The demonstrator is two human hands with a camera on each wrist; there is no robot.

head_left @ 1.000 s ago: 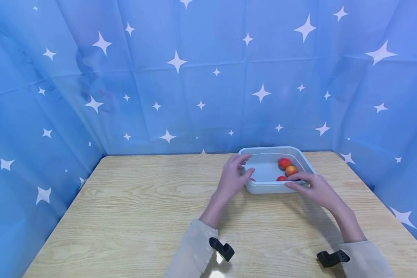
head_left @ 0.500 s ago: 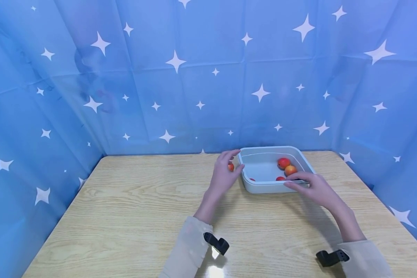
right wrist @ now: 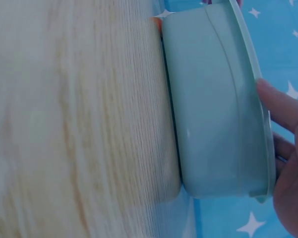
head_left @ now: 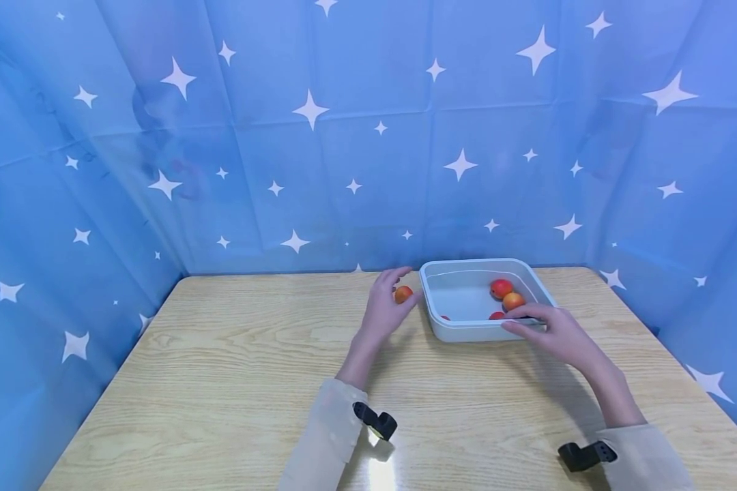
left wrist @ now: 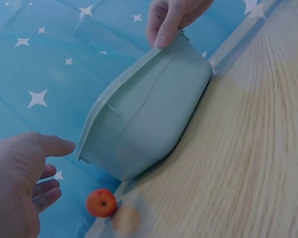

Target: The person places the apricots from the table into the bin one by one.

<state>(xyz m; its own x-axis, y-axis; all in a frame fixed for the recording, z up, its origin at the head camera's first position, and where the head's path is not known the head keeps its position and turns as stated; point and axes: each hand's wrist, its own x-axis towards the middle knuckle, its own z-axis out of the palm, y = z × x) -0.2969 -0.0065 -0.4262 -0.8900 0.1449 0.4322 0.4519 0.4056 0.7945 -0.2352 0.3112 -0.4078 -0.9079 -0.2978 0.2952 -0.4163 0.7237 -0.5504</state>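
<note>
My right hand pinches the near right rim of a pale blue-green plastic bin, thumb outside and fingers over the edge. Inside the bin lie a red fruit, an orange-yellow fruit and other red pieces partly hidden by the near wall. Left of the bin, a round red-orange fruit that looks like a small apple sits on the table. My left hand is beside this fruit with its fingers spread. The left wrist view shows a gap between that hand and the fruit.
The wooden table spreads left and in front of the bin. A blue curtain with white stars hangs behind the table and at both sides. The bin stands close to the table's back edge.
My left hand has moved left, away from the bin's left end, and the red-orange fruit there has come into view. The right hand keeps its hold on the rim.
</note>
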